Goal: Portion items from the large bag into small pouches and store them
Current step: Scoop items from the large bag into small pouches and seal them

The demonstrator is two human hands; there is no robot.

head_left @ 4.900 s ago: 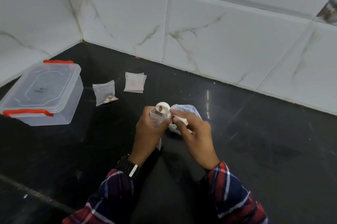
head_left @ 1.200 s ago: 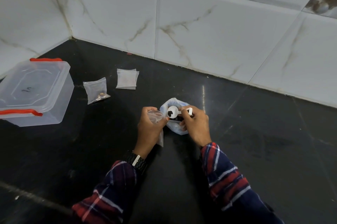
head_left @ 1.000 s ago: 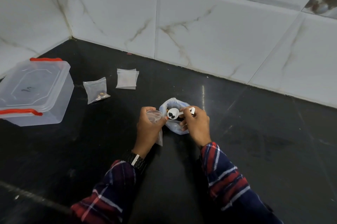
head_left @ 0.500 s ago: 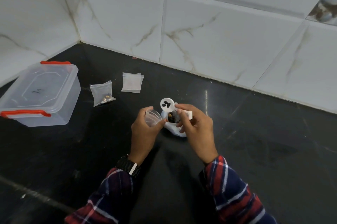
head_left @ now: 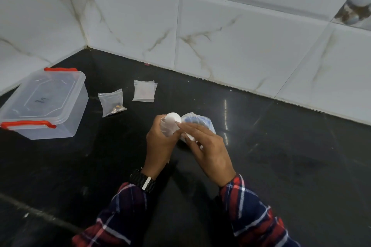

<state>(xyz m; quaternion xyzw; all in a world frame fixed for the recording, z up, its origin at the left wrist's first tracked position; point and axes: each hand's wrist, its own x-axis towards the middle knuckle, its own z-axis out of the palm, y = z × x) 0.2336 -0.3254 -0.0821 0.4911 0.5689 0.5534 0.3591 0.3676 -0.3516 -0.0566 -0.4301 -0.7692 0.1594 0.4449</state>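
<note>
Your left hand (head_left: pixel 158 144) grips a small clear pouch (head_left: pixel 168 127), fingers curled round it, mouth up. Your right hand (head_left: pixel 206 146) pinches the handle of a white scoop (head_left: pixel 173 116), fingers pressed together on it, bowl tipped at the pouch mouth; contents not visible, probably emptying. The large bag (head_left: pixel 197 123) sits on the black desk (head_left: pixel 281 166) just behind both hands, touching the right hand. At 10 o'clock from the hands lies a filled pouch (head_left: pixel 111 102), an empty pouch stack (head_left: pixel 144 91) beside it. The lidded clear container (head_left: pixel 43 104) with red latches sits at 9 o'clock, well apart.
</note>
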